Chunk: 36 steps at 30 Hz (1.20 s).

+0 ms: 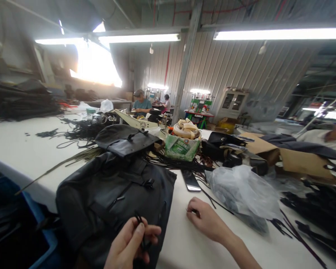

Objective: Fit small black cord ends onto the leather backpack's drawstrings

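A black leather backpack lies flat on the white table in front of me. Over its near edge my left hand is closed, pinching a thin black cord or zipper pull between thumb and fingers. My right hand rests knuckles-up on the table to the right of the bag, fingers curled onto a small dark thing I cannot make out. A black phone lies just beyond it.
A crumpled clear plastic bag sits right of my hand, with black straps beyond it. Behind the backpack lies another black bag, a green box of tape rolls, cardboard and black cords. A blue bin stands below left. People work far back.
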Each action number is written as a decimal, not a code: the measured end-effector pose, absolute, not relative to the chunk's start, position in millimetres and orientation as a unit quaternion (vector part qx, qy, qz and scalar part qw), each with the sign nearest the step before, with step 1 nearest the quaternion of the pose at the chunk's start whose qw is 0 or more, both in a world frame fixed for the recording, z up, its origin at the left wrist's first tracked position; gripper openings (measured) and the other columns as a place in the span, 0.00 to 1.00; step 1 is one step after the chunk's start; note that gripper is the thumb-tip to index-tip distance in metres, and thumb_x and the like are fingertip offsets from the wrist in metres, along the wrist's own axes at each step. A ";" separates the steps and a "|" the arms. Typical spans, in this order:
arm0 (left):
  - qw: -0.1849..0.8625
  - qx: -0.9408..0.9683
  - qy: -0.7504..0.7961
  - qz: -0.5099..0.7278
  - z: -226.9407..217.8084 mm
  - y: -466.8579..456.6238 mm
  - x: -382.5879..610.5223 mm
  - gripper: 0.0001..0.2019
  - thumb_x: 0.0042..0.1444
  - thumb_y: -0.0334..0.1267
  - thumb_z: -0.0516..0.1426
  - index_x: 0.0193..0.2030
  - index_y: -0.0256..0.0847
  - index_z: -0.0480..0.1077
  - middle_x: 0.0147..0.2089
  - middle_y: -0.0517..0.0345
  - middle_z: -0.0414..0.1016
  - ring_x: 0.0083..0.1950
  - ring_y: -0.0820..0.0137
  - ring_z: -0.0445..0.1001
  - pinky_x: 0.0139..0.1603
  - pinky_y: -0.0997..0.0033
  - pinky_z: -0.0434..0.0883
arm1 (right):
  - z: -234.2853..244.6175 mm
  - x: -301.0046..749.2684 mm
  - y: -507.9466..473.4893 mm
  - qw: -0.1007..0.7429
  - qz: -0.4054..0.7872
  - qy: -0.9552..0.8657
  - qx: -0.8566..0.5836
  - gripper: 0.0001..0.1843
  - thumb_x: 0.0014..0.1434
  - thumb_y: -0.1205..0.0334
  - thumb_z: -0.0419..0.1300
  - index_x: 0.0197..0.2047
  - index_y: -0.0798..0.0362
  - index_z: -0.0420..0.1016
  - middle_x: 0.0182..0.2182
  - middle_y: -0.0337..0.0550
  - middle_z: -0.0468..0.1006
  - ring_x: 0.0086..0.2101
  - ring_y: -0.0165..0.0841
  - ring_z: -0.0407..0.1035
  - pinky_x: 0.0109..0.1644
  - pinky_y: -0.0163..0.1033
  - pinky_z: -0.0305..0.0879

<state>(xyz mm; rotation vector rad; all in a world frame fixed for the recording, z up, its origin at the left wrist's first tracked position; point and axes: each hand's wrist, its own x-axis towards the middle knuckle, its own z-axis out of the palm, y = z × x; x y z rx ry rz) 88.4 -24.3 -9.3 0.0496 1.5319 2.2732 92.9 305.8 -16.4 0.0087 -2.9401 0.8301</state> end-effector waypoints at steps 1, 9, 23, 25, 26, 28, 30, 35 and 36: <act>0.186 0.018 0.558 0.809 -9.8 -28.9 84.6 0.37 0.55 0.72 0.69 0.50 0.36 0.78 0.53 0.33 0.85 0.48 0.53 0.83 0.33 0.68 0.77 | -17.7 92.6 305.0 0.043 0.290 -0.956 0.015 0.09 0.69 0.62 0.59 0.38 0.52 0.80 0.43 0.45 0.79 0.41 0.35 0.73 0.46 0.39 0.64; 0.079 -0.036 0.604 0.792 9.6 -38.9 74.1 0.36 0.54 0.67 0.72 0.50 0.32 0.80 0.54 0.31 0.85 0.47 0.51 0.85 0.22 0.72 0.74 | -34.8 90.3 318.9 0.032 0.275 -0.961 -0.025 0.26 0.69 0.52 0.62 0.68 0.45 0.78 0.59 0.48 0.78 0.37 0.36 0.76 0.50 0.44 0.71; 0.040 0.061 0.687 0.723 58.4 -38.7 29.1 0.30 0.60 0.63 0.70 0.48 0.34 0.79 0.45 0.42 0.86 0.36 0.65 0.80 0.29 0.76 0.75 | 56.2 67.3 195.3 0.035 0.482 -0.850 0.212 0.21 0.70 0.54 0.72 0.64 0.44 0.86 0.53 0.41 0.86 0.39 0.31 0.77 0.44 0.35 0.70; 0.029 0.076 0.689 0.720 74.7 -35.0 24.9 0.29 0.59 0.63 0.70 0.47 0.34 0.80 0.46 0.42 0.86 0.38 0.63 0.82 0.31 0.75 0.77 | 56.6 53.9 185.5 0.012 0.493 -0.839 0.231 0.10 0.69 0.60 0.72 0.52 0.49 0.90 0.41 0.39 0.87 0.38 0.31 0.77 0.43 0.34 0.67; 0.026 0.082 0.689 0.720 80.5 -33.8 22.9 0.29 0.58 0.63 0.70 0.47 0.34 0.81 0.47 0.41 0.86 0.39 0.62 0.82 0.32 0.73 0.78 | 55.1 48.5 184.4 -0.003 0.502 -0.835 0.226 0.07 0.69 0.60 0.72 0.48 0.51 0.90 0.36 0.38 0.86 0.36 0.30 0.76 0.41 0.34 0.66; 0.015 0.090 0.692 0.716 86.3 -33.7 18.4 0.30 0.58 0.64 0.70 0.48 0.34 0.81 0.50 0.39 0.86 0.43 0.58 0.83 0.33 0.71 0.80 | 50.1 41.2 186.6 -0.022 0.529 -0.825 0.197 0.07 0.70 0.59 0.70 0.44 0.53 0.88 0.33 0.38 0.83 0.33 0.29 0.72 0.37 0.33 0.62; -0.007 0.086 0.706 0.703 84.7 -36.3 13.1 0.31 0.59 0.65 0.69 0.49 0.34 0.82 0.53 0.38 0.86 0.48 0.54 0.84 0.34 0.69 0.82 | 42.8 37.2 190.9 -0.021 0.575 -0.802 0.158 0.11 0.72 0.55 0.66 0.44 0.54 0.84 0.34 0.40 0.83 0.32 0.29 0.69 0.35 0.33 0.60; -0.008 0.015 0.696 0.718 65.4 -43.8 3.0 0.35 0.55 0.66 0.71 0.51 0.32 0.81 0.54 0.37 0.86 0.51 0.51 0.85 0.35 0.66 0.84 | 16.9 27.6 200.3 -0.018 0.626 -0.777 0.060 0.19 0.74 0.47 0.61 0.42 0.56 0.79 0.37 0.45 0.85 0.25 0.27 0.61 0.28 0.34 0.55; -0.001 0.004 0.686 0.728 61.4 -44.5 2.3 0.36 0.54 0.66 0.72 0.51 0.31 0.81 0.54 0.36 0.85 0.51 0.51 0.84 0.36 0.65 0.84 | 11.7 25.5 202.2 -0.004 0.616 -0.787 0.036 0.18 0.73 0.49 0.61 0.42 0.56 0.79 0.36 0.46 0.84 0.25 0.28 0.62 0.28 0.35 0.57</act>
